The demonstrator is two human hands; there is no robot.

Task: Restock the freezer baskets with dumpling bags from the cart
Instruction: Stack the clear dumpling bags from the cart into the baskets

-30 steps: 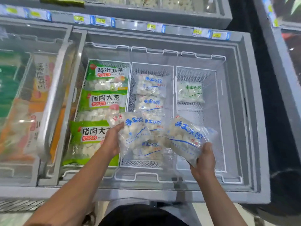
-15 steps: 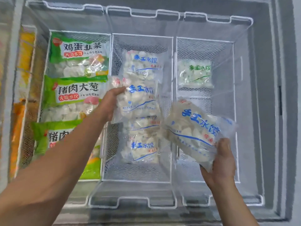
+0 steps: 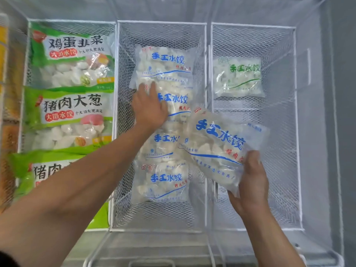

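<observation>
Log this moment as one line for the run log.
step: restocking middle basket | left hand: pressing placed blue-print bag | right hand: holding another blue-print bag above baskets | right basket: one green-print bag

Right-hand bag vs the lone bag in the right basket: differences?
The held bag has blue lettering; the right-basket bag has green. The held bag is tilted, gripped by the right hand over the basket divider; the green one lies flat and square. Both are clear bags of white dumplings.
</observation>
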